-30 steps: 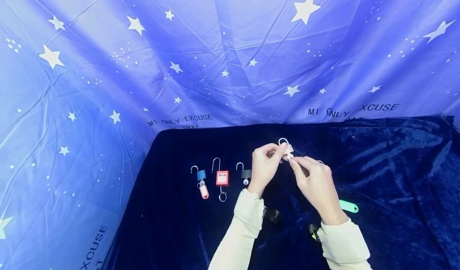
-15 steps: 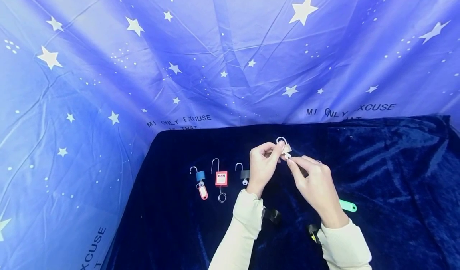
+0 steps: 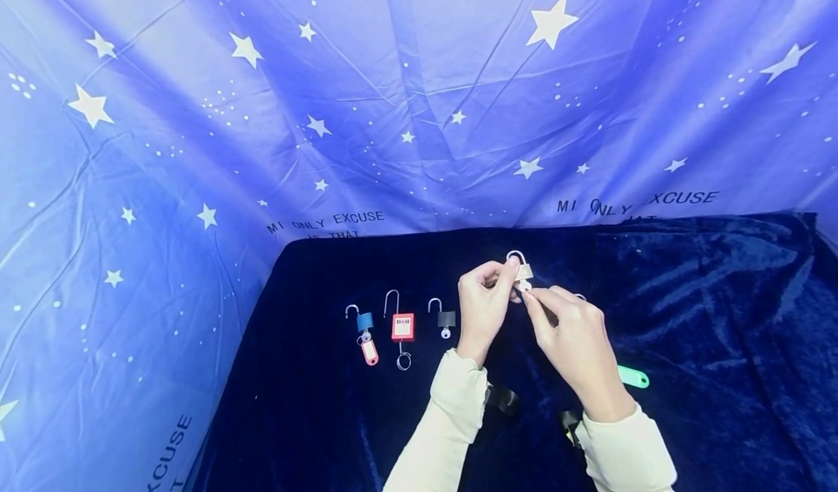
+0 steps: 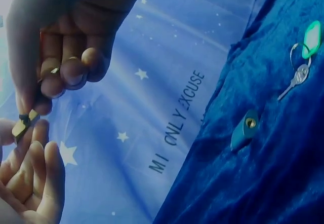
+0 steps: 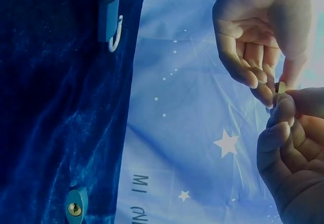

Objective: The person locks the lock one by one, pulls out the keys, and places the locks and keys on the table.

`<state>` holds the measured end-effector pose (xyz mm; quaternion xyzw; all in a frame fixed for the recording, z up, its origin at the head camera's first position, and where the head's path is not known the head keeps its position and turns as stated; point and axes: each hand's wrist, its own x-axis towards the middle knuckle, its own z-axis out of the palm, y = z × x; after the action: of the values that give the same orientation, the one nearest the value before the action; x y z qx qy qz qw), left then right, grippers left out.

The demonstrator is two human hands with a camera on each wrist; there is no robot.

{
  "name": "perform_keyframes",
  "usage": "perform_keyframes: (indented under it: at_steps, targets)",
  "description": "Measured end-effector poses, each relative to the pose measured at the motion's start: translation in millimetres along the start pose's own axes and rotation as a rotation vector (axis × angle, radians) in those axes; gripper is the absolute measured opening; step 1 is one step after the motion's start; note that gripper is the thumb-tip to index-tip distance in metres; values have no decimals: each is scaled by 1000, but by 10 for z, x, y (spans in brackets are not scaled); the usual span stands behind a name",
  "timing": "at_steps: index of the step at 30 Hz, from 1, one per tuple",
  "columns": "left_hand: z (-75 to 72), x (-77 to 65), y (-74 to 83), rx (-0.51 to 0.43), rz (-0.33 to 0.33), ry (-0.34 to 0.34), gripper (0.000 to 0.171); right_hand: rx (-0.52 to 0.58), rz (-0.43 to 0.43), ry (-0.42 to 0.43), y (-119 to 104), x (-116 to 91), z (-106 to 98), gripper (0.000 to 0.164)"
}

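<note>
Padlock [image 3: 524,272] in hands [image 3: 486,304] [image 3: 577,346] over cloth [image 3: 727,317], inside edges [image 3: 406,238].

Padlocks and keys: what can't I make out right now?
Head view: the key on the green tag, hidden behind the right hand.
Head view: most of the teal padlock, blocked by that hand.
Head view: lettering on the red padlock, too small.
Right wrist view: most of the brass padlock, covered by fingers.

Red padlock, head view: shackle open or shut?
Open: the shackle of the red padlock stands raised, its free end hanging outside the body, off its left edge.
</note>
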<state>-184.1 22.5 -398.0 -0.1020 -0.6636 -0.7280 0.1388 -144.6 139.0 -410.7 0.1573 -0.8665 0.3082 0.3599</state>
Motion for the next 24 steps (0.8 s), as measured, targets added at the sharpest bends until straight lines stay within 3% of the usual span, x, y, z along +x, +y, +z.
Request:
perform_keyframes:
  at_steps: [3, 10, 19, 24]
  targets:
    - [45, -13, -30, -31, -16, 23, 32, -4, -6, 3, -4, 4, -14, 11]
    - [127, -9, -264, -102, -103, 73, 33, -15, -12, 3, -8, 18, -38, 9]
    - [142, -5, -277, -131, -164, 121, 39, -20, -7, -7, -26, 13, -59, 8]
    - [50, 69, -315, -136, -214, 255, 45, 7, -9, -53, -42, -20, -47, 8]
